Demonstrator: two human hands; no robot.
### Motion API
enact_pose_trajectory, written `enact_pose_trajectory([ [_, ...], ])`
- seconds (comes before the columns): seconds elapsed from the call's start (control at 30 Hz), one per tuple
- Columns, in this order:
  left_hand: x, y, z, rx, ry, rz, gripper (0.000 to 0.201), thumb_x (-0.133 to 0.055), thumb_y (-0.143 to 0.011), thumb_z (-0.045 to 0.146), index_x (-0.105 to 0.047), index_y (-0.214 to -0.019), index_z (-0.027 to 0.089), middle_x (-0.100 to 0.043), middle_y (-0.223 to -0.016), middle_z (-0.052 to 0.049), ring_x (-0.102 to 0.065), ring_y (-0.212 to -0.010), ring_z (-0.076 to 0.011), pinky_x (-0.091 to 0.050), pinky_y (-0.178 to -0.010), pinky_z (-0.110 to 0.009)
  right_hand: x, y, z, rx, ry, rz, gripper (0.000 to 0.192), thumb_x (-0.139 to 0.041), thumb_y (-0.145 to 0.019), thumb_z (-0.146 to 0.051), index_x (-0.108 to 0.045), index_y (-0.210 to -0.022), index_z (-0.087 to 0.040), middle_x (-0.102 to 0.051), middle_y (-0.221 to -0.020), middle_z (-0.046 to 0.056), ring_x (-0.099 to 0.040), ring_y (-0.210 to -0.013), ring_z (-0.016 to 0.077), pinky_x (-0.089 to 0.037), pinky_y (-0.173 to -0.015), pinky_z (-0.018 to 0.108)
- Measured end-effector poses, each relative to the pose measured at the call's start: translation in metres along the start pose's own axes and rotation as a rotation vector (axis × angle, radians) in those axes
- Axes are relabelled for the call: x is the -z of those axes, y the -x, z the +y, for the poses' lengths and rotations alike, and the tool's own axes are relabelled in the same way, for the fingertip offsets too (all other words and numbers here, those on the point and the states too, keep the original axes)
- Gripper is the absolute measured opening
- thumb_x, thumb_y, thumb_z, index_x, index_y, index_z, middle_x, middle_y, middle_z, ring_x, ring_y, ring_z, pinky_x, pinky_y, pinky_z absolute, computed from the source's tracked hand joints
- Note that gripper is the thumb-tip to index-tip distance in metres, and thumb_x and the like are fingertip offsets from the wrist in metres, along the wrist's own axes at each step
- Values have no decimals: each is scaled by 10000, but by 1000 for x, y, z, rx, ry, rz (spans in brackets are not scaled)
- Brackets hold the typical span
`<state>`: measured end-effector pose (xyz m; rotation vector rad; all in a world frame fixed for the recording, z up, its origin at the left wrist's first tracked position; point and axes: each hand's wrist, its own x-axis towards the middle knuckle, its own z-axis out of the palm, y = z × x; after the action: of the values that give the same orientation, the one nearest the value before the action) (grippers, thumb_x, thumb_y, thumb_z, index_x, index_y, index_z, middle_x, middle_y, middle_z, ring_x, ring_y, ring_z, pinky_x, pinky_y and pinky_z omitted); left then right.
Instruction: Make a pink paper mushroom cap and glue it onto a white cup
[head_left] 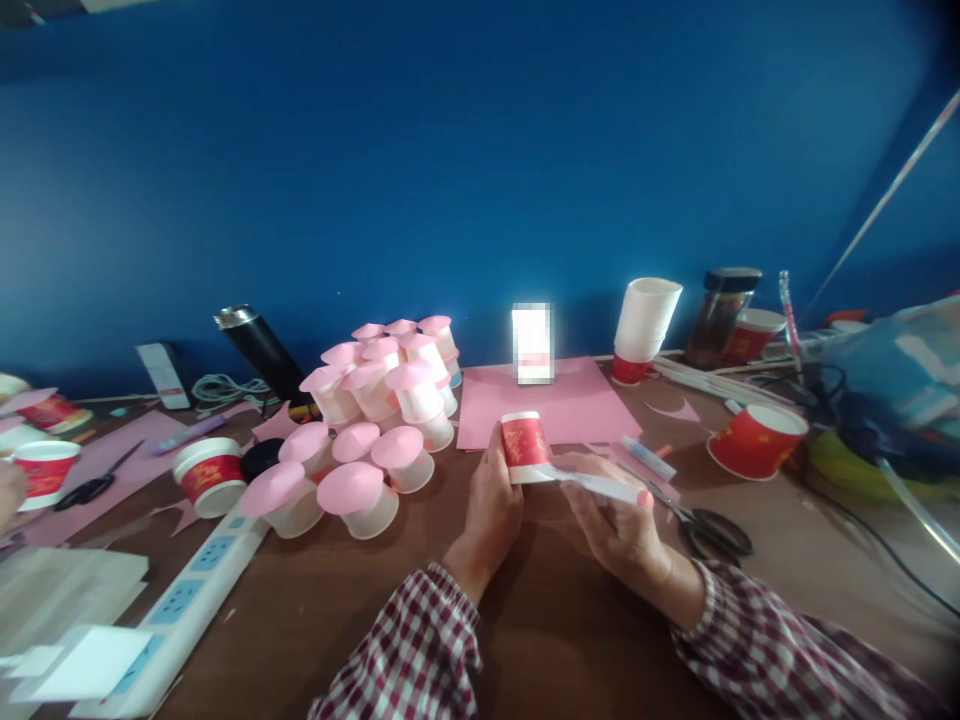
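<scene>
My left hand (489, 515) is wrapped round a red paper cup (523, 443) with gold print and white edges, held above the brown table. In my right hand (626, 530) is a slim, whitish pen-shaped tube (606, 488); its near tip meets the lower edge of the cup. What kind of tube it is, I cannot make out. Black-handled scissors (716, 533) lie beside my right wrist. Left of my hands stand several upturned paper cups topped with pink paper cones (350, 488). Behind the held cup lies pink paper (480, 412).
A power strip (180, 600) runs along the left. A co-worker's hand (9, 497) shows at the left edge, near another red cup (46, 470). Stacked white cups (649, 315) and a dark jar (720, 315) stand at the back right, before the blue wall.
</scene>
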<state>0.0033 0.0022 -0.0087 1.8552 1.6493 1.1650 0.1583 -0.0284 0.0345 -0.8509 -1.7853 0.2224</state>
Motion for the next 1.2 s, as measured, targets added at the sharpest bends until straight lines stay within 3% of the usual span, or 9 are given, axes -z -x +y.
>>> enact_pose_trajectory([
  [0.27,2,0,6,-14,-34,-49,562,-407,-878,220,-237,-1413,197,-505,-1313,-138,-518,-1147,-253,-403,-948,-368,-7,4,15,-106,126,-4,134,-482,-876,-195,-603,-833,-156,-645,-673,68,-601,-585,188,-490,-586,336],
  [0.47,3,1,8,-10,-51,-71,572,-416,-868,204,-234,-1410,191,-522,-1283,-153,-548,-1092,-253,-424,-907,-361,-6,5,11,-37,81,-110,134,-474,-881,-191,-602,-909,-161,-679,-808,84,-644,-717,191,-516,-656,311],
  [1.0,1,1,8,-6,-104,-81,566,-404,-873,210,-225,-1409,193,-512,-1289,-161,-555,-1079,-263,-440,-869,-359,-8,2,11,-90,118,-169,161,-455,-893,-224,-604,-860,-172,-673,-798,69,-632,-718,193,-499,-674,306],
  [1.2,-2,2,7,-5,-92,-72,547,-388,-884,211,-229,-1407,201,-549,-1230,-149,-568,-1052,-245,-446,-860,-354,-9,3,16,-92,138,-106,166,-452,-899,-230,-603,-871,-169,-674,-781,66,-633,-691,185,-500,-659,299],
])
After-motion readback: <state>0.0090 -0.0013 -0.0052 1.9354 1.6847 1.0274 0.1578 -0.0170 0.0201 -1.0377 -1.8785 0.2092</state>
